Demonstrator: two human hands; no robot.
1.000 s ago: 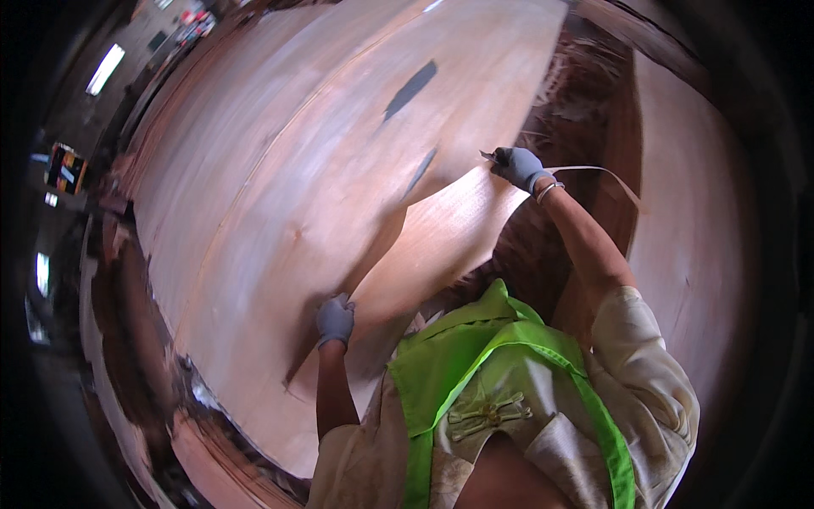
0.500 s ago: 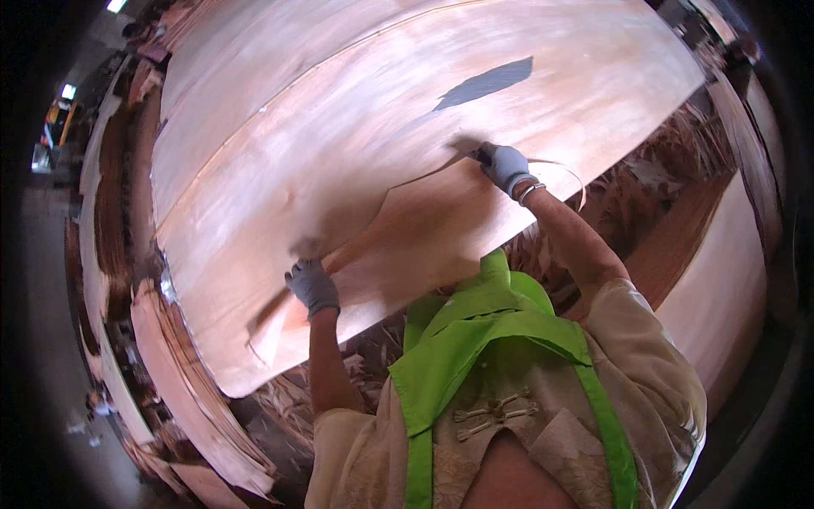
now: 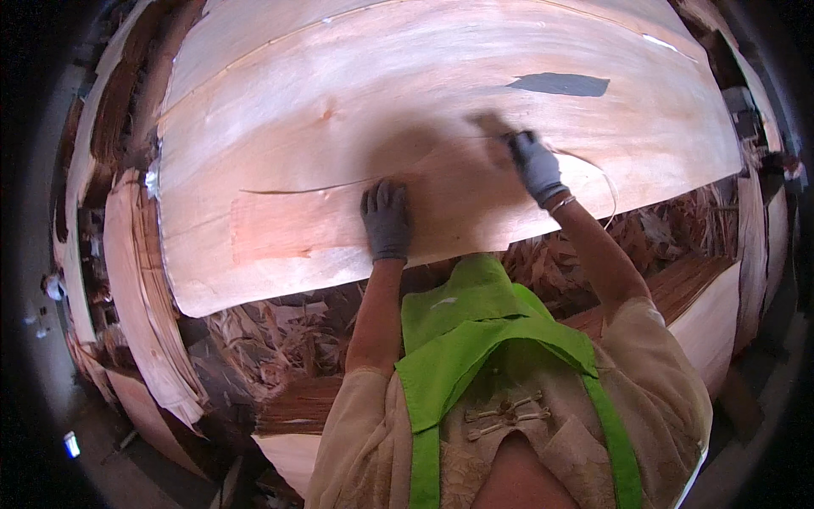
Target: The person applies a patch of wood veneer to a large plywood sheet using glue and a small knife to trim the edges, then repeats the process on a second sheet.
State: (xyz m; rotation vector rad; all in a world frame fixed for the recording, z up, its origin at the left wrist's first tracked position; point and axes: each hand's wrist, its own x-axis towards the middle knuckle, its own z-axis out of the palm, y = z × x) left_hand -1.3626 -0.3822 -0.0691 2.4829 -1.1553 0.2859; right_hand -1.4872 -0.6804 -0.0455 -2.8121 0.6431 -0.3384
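A patch of thin wood veneer (image 3: 288, 227) lies flat on a large pale veneer sheet (image 3: 254, 140), a dark narrow gap (image 3: 305, 189) running along part of its far edge. My left hand (image 3: 387, 220), in a grey glove, rests on the veneer with its fingers stretched out flat. Farther right, my gloved right hand (image 3: 536, 167) has its fingers curled down at the sheet; what they grip is hidden. Beside that hand, a thin curved strip (image 3: 612, 188) loops toward the near edge.
A dark grey pointed opening or patch (image 3: 561, 85) shows on the sheet's far right. Torn veneer scraps (image 3: 288, 343) lie below the near edge. Stacked veneer (image 3: 140, 288) stands at the left, and another stack (image 3: 704, 297) at the near right.
The lifted veneer piece now lies flat. My left hand has let go of its edge and lies on top; my right hand stays near the far edge. The view has shifted.
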